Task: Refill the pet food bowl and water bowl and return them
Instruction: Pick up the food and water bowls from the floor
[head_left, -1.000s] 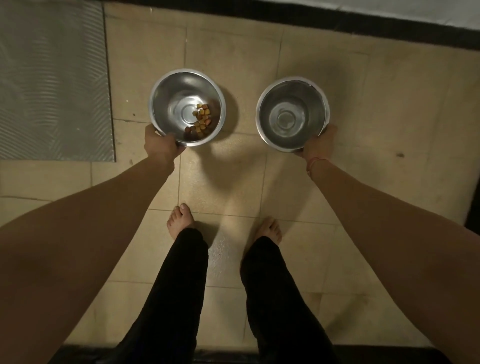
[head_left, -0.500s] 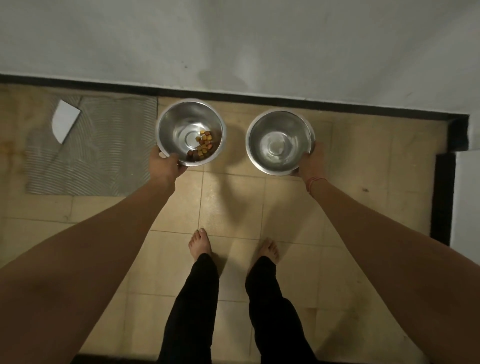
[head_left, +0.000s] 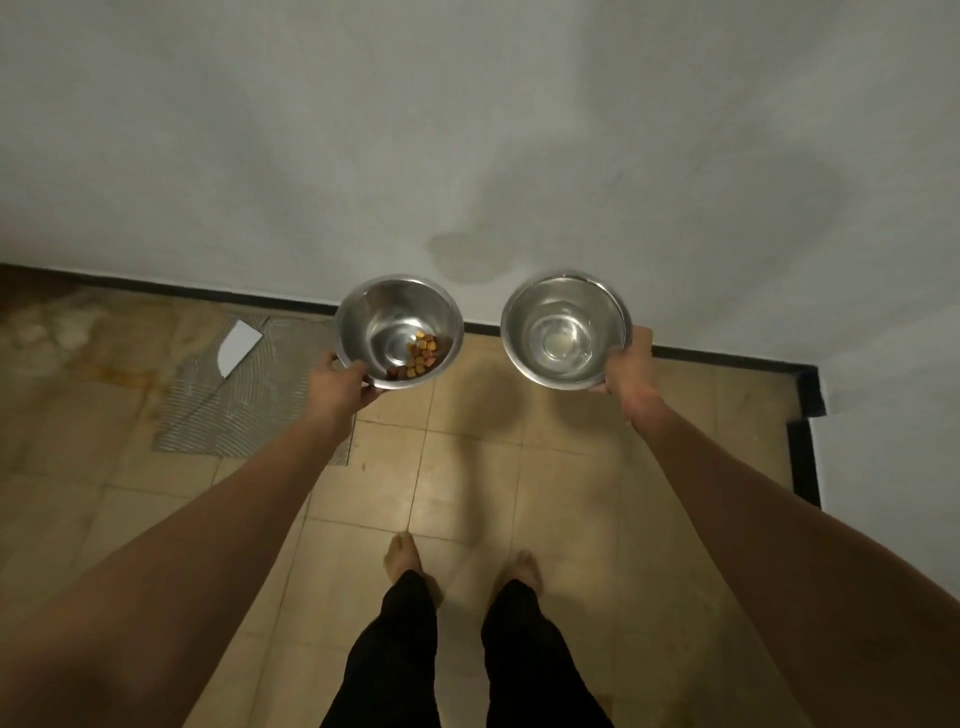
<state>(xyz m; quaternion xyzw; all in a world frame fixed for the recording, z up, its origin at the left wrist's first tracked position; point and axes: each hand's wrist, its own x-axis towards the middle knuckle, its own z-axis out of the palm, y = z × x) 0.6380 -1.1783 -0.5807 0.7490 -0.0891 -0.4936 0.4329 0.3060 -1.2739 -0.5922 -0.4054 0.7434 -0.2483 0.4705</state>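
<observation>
Two steel bowls are held out higher before the wall than half a second ago.

Head view: more wall and less floor (head_left: 467, 467) is seen than before, and both bowls are now raised against the grey wall (head_left: 467, 130). The food bowl (head_left: 399, 332), with a few kibble pieces (head_left: 418, 358) in it, is gripped at its near rim by the left hand (head_left: 337, 384), fingers curled underneath. The water bowl (head_left: 566, 330) is gripped at its right rim by the right hand (head_left: 628, 371), thumb on the edge. Both arms are stretched forward, apart, above bare feet (head_left: 402, 558).
</observation>
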